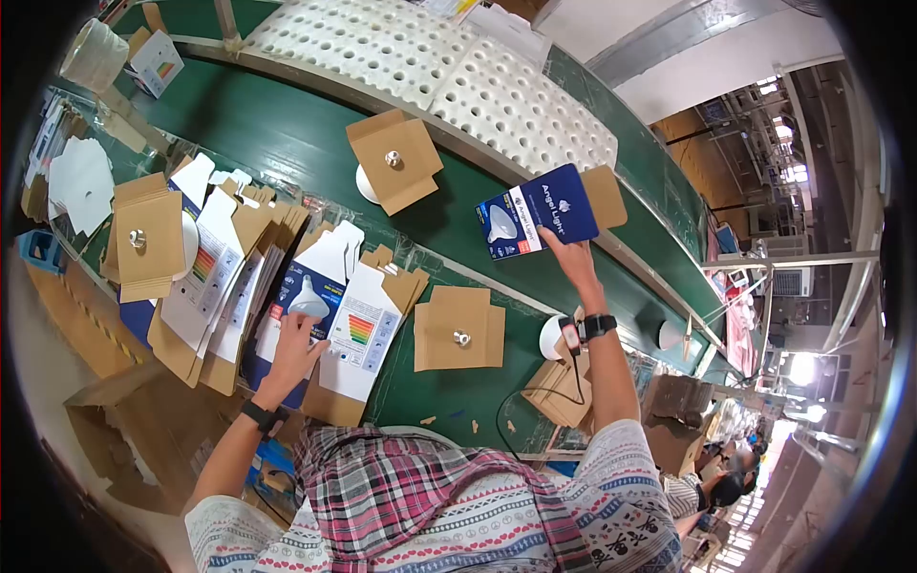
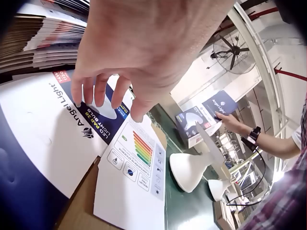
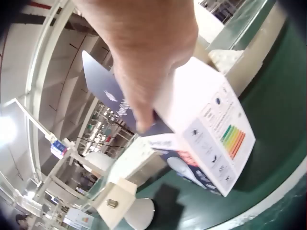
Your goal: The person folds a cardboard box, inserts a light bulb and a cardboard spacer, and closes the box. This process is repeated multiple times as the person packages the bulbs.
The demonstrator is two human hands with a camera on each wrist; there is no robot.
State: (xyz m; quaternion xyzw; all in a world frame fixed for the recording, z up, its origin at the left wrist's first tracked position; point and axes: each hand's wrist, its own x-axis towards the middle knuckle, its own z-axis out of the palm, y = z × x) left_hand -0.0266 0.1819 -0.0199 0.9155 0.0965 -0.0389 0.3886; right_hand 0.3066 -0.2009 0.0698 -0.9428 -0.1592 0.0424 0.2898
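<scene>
My right hand (image 1: 571, 263) grips a blue and white light bulb box (image 1: 516, 227) by its upper end, over the green belt. The box's printed blue flap and a brown flap stand out; in the right wrist view its white side with a coloured energy chart faces the camera. My left hand (image 1: 294, 346) is over the flattened cartons (image 1: 358, 329), fingers spread and bent down, fingertips at the printed blue panel in the left wrist view. To its right, a brown cardboard insert (image 1: 458, 329) with a bulb base poking through lies on the green table.
Another insert with a bulb (image 1: 394, 160) sits on the belt (image 1: 277, 119). More stacked cartons (image 1: 220, 277) and a further insert (image 1: 148, 239) stand at left. White perforated foam trays (image 1: 516, 95) line the far side. A white bulb (image 1: 552, 336) is near my right forearm.
</scene>
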